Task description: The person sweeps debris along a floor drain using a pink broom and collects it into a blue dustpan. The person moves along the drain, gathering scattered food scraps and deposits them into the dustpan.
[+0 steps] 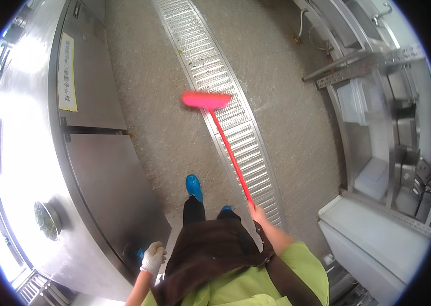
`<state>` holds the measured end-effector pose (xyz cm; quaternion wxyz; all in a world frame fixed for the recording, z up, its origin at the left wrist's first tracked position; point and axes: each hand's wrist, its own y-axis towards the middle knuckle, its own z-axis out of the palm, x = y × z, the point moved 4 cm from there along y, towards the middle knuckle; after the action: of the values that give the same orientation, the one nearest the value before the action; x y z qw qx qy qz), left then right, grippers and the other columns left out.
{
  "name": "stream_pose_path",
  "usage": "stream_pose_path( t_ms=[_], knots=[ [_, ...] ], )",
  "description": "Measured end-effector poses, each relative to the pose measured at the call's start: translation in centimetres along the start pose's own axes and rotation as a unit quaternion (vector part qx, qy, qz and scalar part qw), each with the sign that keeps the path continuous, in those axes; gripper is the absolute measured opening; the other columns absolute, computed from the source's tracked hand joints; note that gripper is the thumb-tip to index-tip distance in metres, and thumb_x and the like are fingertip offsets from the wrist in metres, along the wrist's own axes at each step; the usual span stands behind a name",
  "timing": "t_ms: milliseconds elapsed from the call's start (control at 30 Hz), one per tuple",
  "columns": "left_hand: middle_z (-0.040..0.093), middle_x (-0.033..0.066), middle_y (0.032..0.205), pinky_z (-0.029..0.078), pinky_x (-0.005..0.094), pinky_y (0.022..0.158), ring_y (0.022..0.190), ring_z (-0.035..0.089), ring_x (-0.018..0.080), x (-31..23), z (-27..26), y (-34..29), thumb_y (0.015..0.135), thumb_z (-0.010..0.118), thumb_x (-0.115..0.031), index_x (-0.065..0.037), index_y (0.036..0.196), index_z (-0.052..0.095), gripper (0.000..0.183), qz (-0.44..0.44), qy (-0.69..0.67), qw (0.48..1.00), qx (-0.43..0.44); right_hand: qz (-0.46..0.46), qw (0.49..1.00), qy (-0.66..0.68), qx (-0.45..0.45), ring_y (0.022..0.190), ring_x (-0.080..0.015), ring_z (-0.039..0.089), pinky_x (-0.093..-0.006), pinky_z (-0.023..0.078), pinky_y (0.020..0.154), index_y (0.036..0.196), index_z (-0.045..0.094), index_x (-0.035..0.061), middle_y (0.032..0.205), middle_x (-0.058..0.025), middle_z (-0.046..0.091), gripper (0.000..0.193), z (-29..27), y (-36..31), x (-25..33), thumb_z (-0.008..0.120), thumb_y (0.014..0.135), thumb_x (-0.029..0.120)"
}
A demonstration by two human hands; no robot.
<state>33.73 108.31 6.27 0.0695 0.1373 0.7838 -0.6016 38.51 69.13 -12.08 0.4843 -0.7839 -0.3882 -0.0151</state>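
Observation:
A red broom (231, 155) stretches forward from me over the floor. Around the top of its handle my bare right hand (259, 212) is closed. Its pinkish-red head (206, 100), smeared by motion, lies across the left edge of the metal drain grating (248, 148). My left hand (153, 258), in a whitish glove, hangs low beside the steel cabinet with its fingers curled in, and nothing shows in them. A small blue thing (140, 253) shows just left of that hand; I cannot make out what it is.
On the left runs a steel counter with cabinet doors (113, 188); a bowl of greens (47, 221) stands on it. To the right are steel shelves with plastic tubs (372, 178) and a white chest-like unit (373, 239). Blue shoe covers (193, 187) are on my feet.

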Motion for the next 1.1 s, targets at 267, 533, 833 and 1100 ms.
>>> stream_pose_path(
  t_ms=[267,533,833,1100],
  knots=[
    [0.052,0.0070,0.067,0.039,0.0227,0.043,0.051,0.047,0.0105,-3.6,-0.3,2.2,0.079,0.040,-0.008,0.001,0.105,0.042,0.027,-0.035,-0.056,0.997,-0.047,0.114,0.982,-0.092,0.121,0.086,-0.0369,0.053,-0.0421,0.041,0.070,0.083,0.056,-0.0059,0.078,-0.0290,0.053,0.064,1.3,5.2,-1.2,0.037,0.076,0.055],
    [0.053,0.0072,0.068,0.040,0.0213,0.044,0.050,0.048,0.0102,-11.5,4.7,1.5,0.079,0.040,-0.007,0.002,0.104,0.044,0.027,0.004,-0.038,0.995,-0.091,-0.071,0.996,-0.039,0.036,0.079,-0.0379,0.053,-0.0438,0.041,0.068,0.077,0.057,-0.0042,0.076,-0.0259,0.055,0.056,-6.0,26.3,23.3,0.032,0.081,0.045],
    [0.054,0.0082,0.071,0.042,0.0233,0.045,0.051,0.050,0.0117,-18.2,12.3,3.5,0.079,0.040,-0.010,0.001,0.102,0.045,0.026,-0.001,0.016,1.000,-0.004,0.137,0.975,-0.152,0.090,0.074,-0.0369,0.055,-0.0428,0.042,0.061,0.081,0.059,0.0016,0.073,-0.0223,0.056,0.053,-19.4,5.5,-7.5,0.039,0.077,0.050],
    [0.055,0.0077,0.073,0.043,0.0235,0.048,0.054,0.051,0.0114,-20.8,13.1,2.0,0.078,0.041,-0.010,0.001,0.104,0.045,0.028,-0.019,0.033,0.998,-0.049,-0.033,0.993,0.037,0.109,0.074,-0.0321,0.050,-0.0412,0.038,0.062,0.079,0.056,-0.0026,0.073,-0.0206,0.052,0.062,-15.5,27.1,14.7,0.031,0.078,0.054]
  ],
)
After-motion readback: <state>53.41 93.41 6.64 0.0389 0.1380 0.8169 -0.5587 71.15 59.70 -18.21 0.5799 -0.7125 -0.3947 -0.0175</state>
